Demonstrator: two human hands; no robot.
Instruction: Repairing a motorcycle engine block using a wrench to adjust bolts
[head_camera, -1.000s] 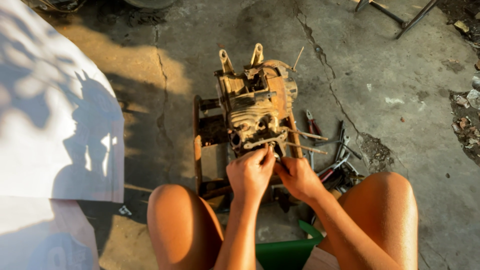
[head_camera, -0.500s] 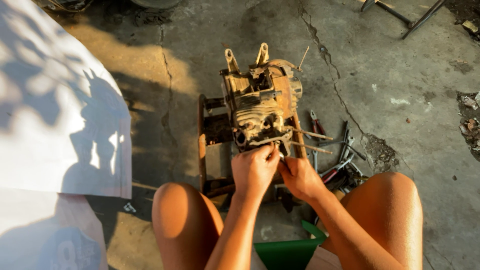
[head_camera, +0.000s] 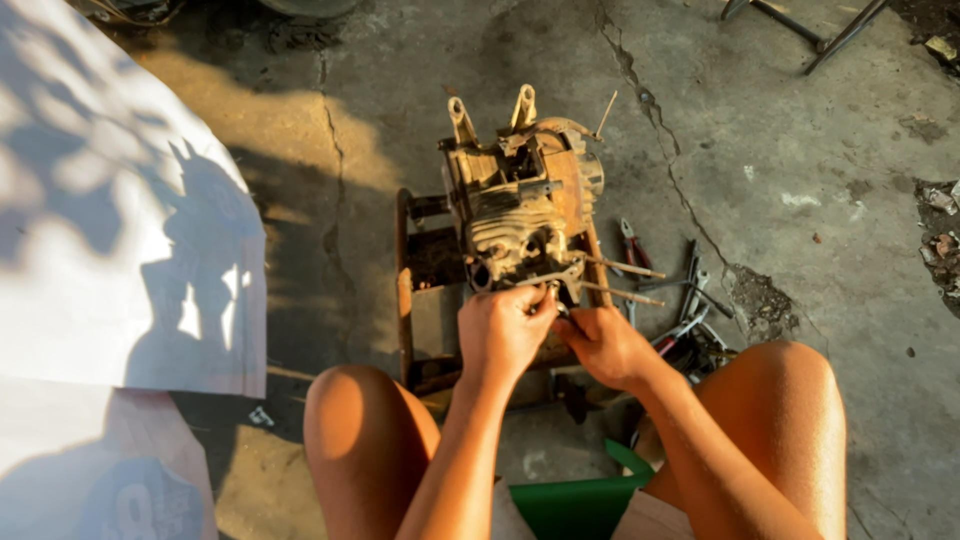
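We sit low over a cracked concrete floor (head_camera: 800, 130) with our bare knees spread, so the grimy small engine block (head_camera: 520, 210) lies between them, straight ahead at twelve o'clock from our hands. It rests on a rusty metal frame (head_camera: 405, 290), which lifts it off the ground and keeps its finned cylinder end turned toward us, within easy reach.

Our left hand (head_camera: 505, 335) is curled tight, fingers pinched around a slim metal tool or stud at the near face of the block; the exact part is too small to name. Our right hand (head_camera: 605, 345) sits just beside it at three o'clock, knuckles touching or nearly so, fingers also closed narrowly on something at the same spot. We judge the two hands are bunched together because one steadies while the other turns, though what the right one grips is hidden behind the left.

Two long thin studs (head_camera: 625, 280) jut from the block toward three o'clock. Beyond them, at about two o'clock from the hands, pliers and wrenches (head_camera: 690, 300) lie scattered on the floor, close enough to grab without shifting. A green plastic container (head_camera: 580, 500) sits at six o'clock between our thighs. A pale sheet (head_camera: 100, 220) covers the ground at nine o'clock, dappled with shadow.
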